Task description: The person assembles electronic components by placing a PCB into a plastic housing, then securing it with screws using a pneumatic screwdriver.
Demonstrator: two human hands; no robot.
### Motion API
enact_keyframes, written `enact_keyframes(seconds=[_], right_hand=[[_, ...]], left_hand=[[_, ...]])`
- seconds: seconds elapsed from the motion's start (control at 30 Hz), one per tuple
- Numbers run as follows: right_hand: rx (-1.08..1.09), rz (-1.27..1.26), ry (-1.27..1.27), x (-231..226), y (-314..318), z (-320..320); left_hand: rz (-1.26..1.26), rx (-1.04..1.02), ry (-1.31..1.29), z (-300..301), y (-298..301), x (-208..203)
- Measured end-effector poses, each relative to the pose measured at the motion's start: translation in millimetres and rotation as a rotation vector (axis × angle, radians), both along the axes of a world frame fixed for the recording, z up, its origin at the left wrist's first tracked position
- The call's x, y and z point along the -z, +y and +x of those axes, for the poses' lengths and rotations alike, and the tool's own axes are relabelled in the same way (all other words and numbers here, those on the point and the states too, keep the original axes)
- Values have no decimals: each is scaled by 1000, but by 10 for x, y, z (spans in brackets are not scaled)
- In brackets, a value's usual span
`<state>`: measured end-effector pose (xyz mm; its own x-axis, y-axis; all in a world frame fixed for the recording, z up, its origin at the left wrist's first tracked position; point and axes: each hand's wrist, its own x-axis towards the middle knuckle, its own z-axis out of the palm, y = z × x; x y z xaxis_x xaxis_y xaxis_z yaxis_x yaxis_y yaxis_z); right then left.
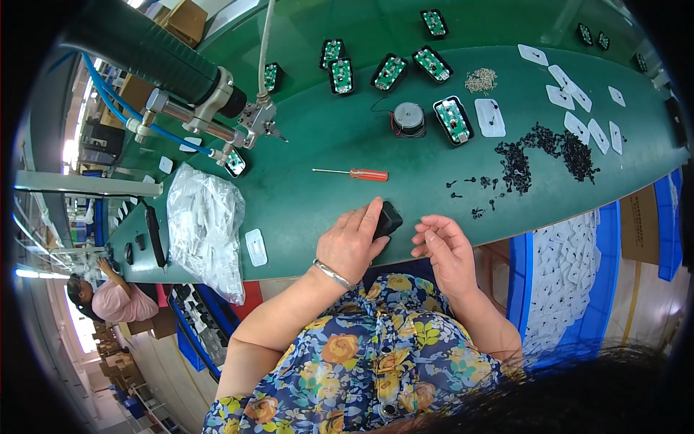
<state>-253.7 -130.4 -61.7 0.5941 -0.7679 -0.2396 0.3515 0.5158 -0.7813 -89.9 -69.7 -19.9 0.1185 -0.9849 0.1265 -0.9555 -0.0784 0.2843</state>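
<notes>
At the near edge of the green table, my left hand (352, 242) lies over a small black plastic case (389, 219), fingers along its top and thumb at its near side. Part of the case is hidden under that hand. To the right, apart from the case, my right hand (447, 249) hovers with its fingers loosely bent and apart; nothing shows in it. Beyond my left hand lies a screwdriver (369, 174) with a red handle. Farther off are a black case with a green circuit board (453, 121) and a round metal speaker (409, 118) with wires.
Several cases with circuit boards (390, 71) stand along the back. On the right are small screws (481, 81), a pile of black parts (515, 166) and white plates (491, 118). A clear plastic bag (206, 217) and a mounted air tool (238, 108) occupy the left.
</notes>
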Motion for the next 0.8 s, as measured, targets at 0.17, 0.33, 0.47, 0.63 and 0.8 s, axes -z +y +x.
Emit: enact_keyframes(seconds=[0.17, 0.33, 0.47, 0.63, 0.8], right_hand=[[11, -13, 5, -6, -4, 6], [30, -8, 9, -15, 19, 12], [36, 3, 61, -50, 45, 14], [46, -50, 91, -81, 87, 50], [-5, -256, 175, -103, 224, 227]], left_hand=[[72, 15, -44, -39, 23, 33], [-11, 130, -23, -68, 204, 63], [4, 196, -44, -46, 350, 57], [-120, 271, -183, 45, 532, 195], [234, 33, 476, 246, 531, -38]])
